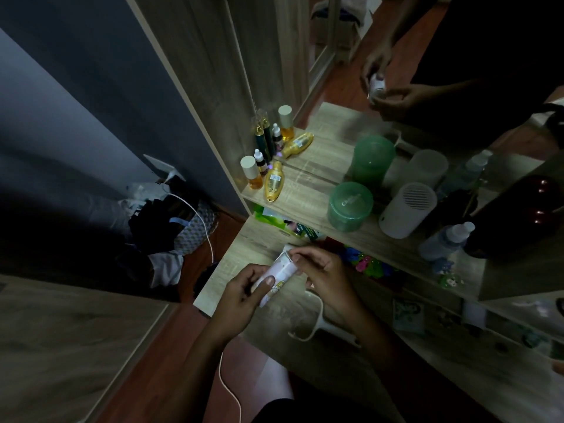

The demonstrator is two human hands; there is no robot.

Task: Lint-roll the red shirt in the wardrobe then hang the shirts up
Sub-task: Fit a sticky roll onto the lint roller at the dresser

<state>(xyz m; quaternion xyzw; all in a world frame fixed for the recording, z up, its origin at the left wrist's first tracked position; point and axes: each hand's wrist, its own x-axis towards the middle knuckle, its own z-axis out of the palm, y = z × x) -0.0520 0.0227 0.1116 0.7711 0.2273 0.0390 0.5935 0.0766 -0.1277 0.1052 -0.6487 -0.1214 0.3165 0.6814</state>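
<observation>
A pale lint roll (pixel 279 274) with a printed wrapper is held over the wooden dresser top (pixel 232 257). My left hand (pixel 244 293) wraps around its lower end with the thumb laid along it. My right hand (pixel 320 270) pinches the roll's upper edge with its fingertips. A white lint roller handle (pixel 317 325) lies on the dresser just below my right wrist. No red shirt or wardrobe rail shows in this dim view. The mirror above repeats both hands and the roll.
Small oil and serum bottles (pixel 268 175) stand on the shelf (pixel 302 196) by the mirror, with a green lidded tub (pixel 349 206), a white cylinder (pixel 407 209) and a spray bottle (pixel 448 239). Bags (pixel 183 224) and a white cable (pixel 207 236) lie on the red floor at left.
</observation>
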